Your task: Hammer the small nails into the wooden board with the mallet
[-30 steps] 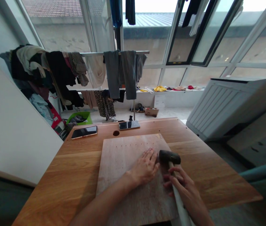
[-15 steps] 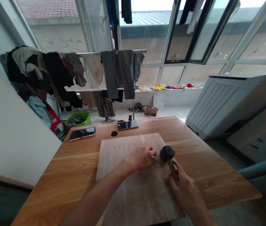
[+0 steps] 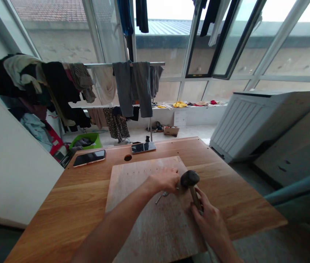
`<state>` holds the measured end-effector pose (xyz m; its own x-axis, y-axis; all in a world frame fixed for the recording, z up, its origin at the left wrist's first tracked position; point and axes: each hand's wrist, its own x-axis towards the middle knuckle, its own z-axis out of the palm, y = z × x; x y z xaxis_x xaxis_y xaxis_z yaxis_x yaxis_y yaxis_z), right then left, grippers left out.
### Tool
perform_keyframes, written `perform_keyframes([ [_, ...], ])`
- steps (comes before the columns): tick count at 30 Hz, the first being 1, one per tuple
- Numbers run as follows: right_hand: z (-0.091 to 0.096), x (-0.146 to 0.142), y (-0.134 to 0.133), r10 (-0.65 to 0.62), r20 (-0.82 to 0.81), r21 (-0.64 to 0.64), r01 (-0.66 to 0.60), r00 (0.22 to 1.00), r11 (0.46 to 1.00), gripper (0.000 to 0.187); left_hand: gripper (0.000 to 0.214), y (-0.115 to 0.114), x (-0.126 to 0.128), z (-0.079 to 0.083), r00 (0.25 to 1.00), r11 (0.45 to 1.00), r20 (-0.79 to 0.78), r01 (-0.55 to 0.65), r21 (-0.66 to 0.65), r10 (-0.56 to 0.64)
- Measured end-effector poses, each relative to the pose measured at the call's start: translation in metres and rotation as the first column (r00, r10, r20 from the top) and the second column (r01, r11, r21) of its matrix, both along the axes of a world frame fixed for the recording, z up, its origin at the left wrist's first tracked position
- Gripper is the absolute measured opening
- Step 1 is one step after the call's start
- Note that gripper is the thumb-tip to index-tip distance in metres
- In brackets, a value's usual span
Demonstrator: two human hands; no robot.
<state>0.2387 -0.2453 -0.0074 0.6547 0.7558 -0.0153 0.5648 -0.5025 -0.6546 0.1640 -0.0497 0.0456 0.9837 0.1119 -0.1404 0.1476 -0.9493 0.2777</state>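
Note:
A wooden board (image 3: 138, 226) lies on the table, with a row of small holes near its far edge. My left hand (image 3: 166, 179) is closed above the board's right side, its fingertips pinching a small metal nail (image 3: 177, 188) that is mostly hidden. Several loose nails (image 3: 158, 199) lie on the board just below that hand. My right hand (image 3: 210, 213) grips the handle of a mallet (image 3: 190, 178) with a dark, blunt head. The mallet head is slightly blurred and hovers close to the left fingertips; whether it touches the nail I cannot tell.
Two phones, a black one (image 3: 89, 158) and a greyish one (image 3: 143, 147), lie at the far edge of the wooden table (image 3: 70, 204) near a round hole (image 3: 128, 157). Beyond stand a clothes rack (image 3: 157, 64), a green basket (image 3: 96, 140) and a white cabinet (image 3: 226, 124).
The view has shifted slightly. My left hand has turned a little, and loose nails now show below it. The mallet head has come nearer to the left fingertips.

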Motion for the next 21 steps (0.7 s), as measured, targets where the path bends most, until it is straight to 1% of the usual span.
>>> perform_keyframes([
  [2,0.000,0.000,0.000,-0.006,-0.005,0.003,0.006,1.000,1.000,0.058,0.014,0.009,-0.001,-0.004,0.997,0.989,0.053,-0.041,-0.143,0.049],
  [3,0.000,0.000,0.000,-0.010,-0.008,0.001,0.010,1.000,1.000,0.059,0.009,0.015,-0.002,-0.008,0.989,0.969,0.102,-0.081,-0.235,0.108],
  [4,0.000,0.000,0.001,-0.012,-0.010,-0.003,0.012,1.000,1.000,0.059,0.007,0.021,-0.002,-0.012,0.968,0.935,0.162,-0.130,-0.331,0.192],
  [5,-0.001,0.000,0.001,-0.014,-0.009,-0.007,0.014,1.000,1.000,0.060,0.008,0.026,-0.002,-0.017,0.929,0.887,0.225,-0.176,-0.427,0.293],
  [6,-0.001,0.000,0.001,-0.014,-0.008,-0.009,0.014,1.000,1.000,0.060,0.012,0.031,-0.001,-0.022,0.870,0.829,0.287,-0.212,-0.517,0.402],
  [8,-0.001,0.000,0.002,-0.014,-0.002,-0.013,0.014,1.000,1.000,0.061,0.025,0.039,0.003,-0.032,0.704,0.705,0.376,-0.250,-0.664,0.603],
  [9,-0.001,0.000,0.002,-0.016,0.000,-0.016,0.016,1.000,1.000,0.061,0.030,0.041,0.006,-0.038,0.618,0.652,0.397,-0.258,-0.713,0.679],
  [10,-0.001,0.000,0.002,-0.018,0.001,-0.019,0.018,1.000,1.000,0.061,0.031,0.041,0.008,-0.043,0.549,0.616,0.410,-0.264,-0.742,0.729],
  [11,-0.001,0.000,0.002,-0.017,0.002,-0.020,0.017,1.000,1.000,0.060,0.029,0.041,0.011,-0.048,0.504,0.603,0.423,-0.272,-0.750,0.753],
  [12,-0.001,0.001,0.001,-0.018,0.002,-0.022,0.018,1.000,1.000,0.060,0.024,0.041,0.013,-0.053,0.487,0.610,0.438,-0.281,-0.741,0.756],
  [13,0.000,0.001,0.001,-0.021,0.000,-0.023,0.021,1.000,1.000,0.060,0.019,0.039,0.014,-0.057,0.494,0.631,0.454,-0.285,-0.721,0.742],
  [15,0.001,0.001,0.001,-0.024,-0.005,-0.023,0.024,1.000,0.999,0.060,0.012,0.037,0.015,-0.063,0.534,0.685,0.483,-0.283,-0.671,0.694],
  [17,0.002,0.001,0.000,-0.018,-0.013,-0.019,0.018,1.000,1.000,0.060,0.010,0.035,0.014,-0.065,0.567,0.723,0.495,-0.296,-0.624,0.659],
  [21,0.003,0.000,0.000,-0.007,-0.032,-0.020,0.007,0.999,1.000,0.061,0.010,0.033,0.013,-0.066,0.609,0.754,0.478,-0.347,-0.558,0.633],
])
